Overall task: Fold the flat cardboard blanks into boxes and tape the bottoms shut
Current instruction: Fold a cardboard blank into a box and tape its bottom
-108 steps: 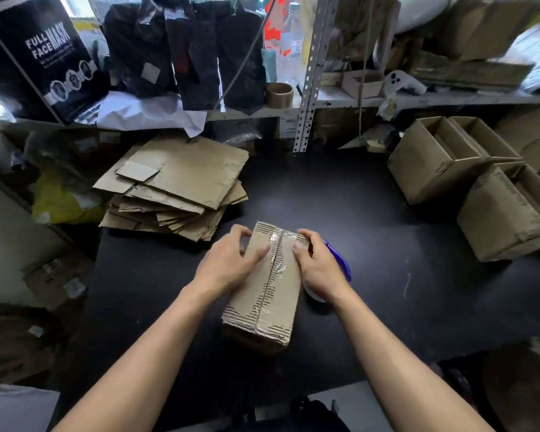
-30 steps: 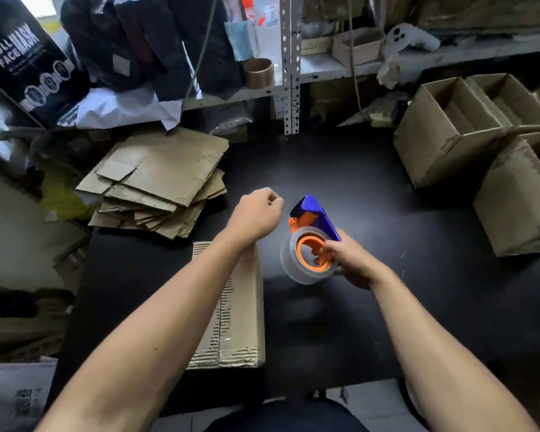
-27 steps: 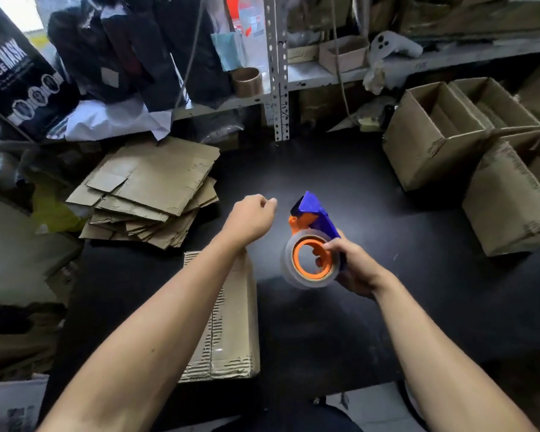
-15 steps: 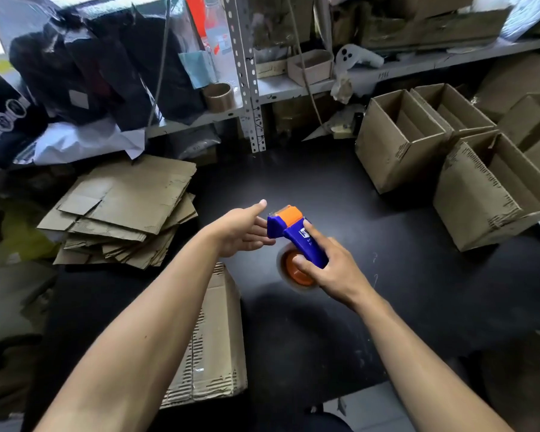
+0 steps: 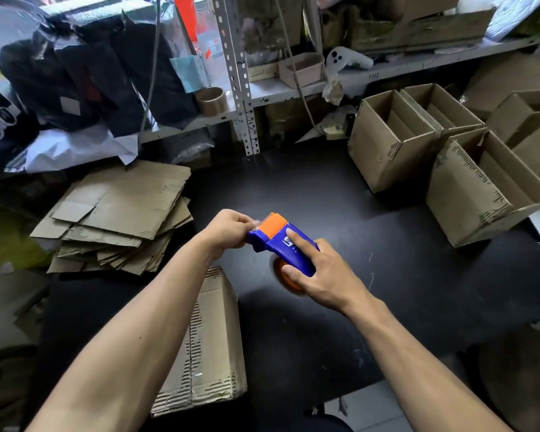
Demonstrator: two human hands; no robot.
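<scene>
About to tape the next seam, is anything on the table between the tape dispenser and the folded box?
Nothing visible: the tape dispenser, held in both hands above bare black table, sits just beyond the folded box.

- Single head-worn view, wide-angle, looking forward and down from above the black table (image 5: 325,198).
- Both forearms entering from the bottom edge, close to the lens.
- Shelf (image 5: 293,88) along the far side, across the top edge.
</scene>
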